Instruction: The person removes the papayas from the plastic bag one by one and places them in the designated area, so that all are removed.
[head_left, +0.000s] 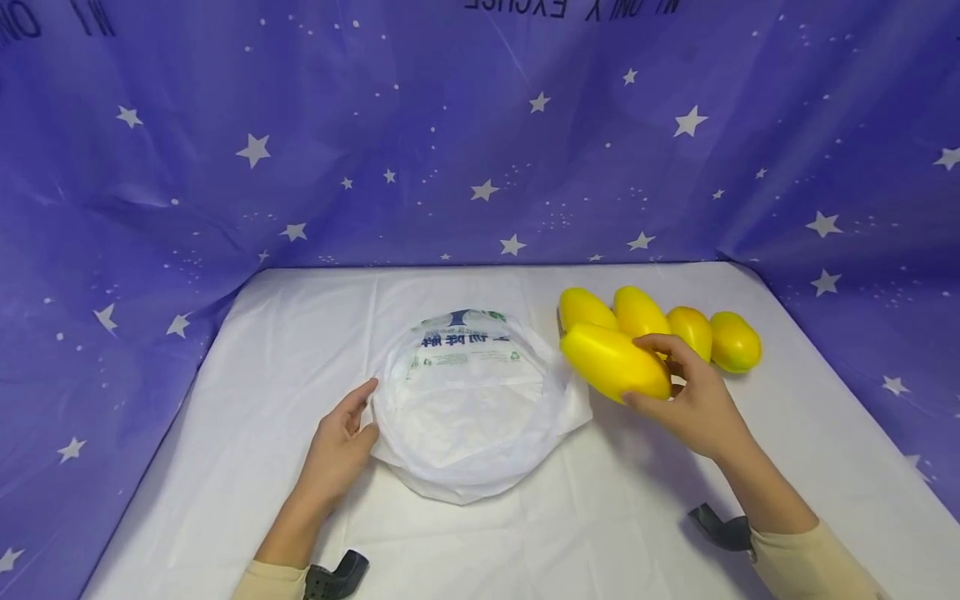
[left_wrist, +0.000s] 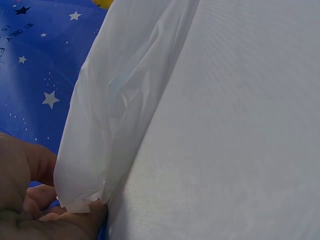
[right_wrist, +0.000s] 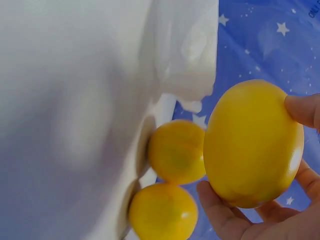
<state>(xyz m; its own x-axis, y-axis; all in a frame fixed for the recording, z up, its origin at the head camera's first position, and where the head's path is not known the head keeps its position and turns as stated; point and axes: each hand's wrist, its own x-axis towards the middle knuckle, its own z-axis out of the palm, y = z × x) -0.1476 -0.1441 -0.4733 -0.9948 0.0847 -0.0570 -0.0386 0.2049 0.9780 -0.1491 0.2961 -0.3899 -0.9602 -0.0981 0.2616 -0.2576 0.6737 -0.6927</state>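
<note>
A white plastic bag (head_left: 472, 483) with printed lettering stands with its round mouth spread wide at the middle of the table. On its left side, my left hand (head_left: 337, 450) pinches the rim between thumb and fingers; the left wrist view shows the bag's thin edge (left_wrist: 82, 200) there. My right hand (head_left: 701, 408) grips a yellow mango (head_left: 615, 362) by one end, held up just right of the bag's mouth. The right wrist view shows thumb and fingers around this mango (right_wrist: 253, 145). Behind it, several more mangoes (head_left: 735, 342) lie in a row on the table.
A white cloth covers the table (head_left: 285, 333). Purple sheeting with stars (head_left: 420, 167) rises along the back and both sides. Dark wrist mounts (head_left: 337, 575) sit at both cuffs.
</note>
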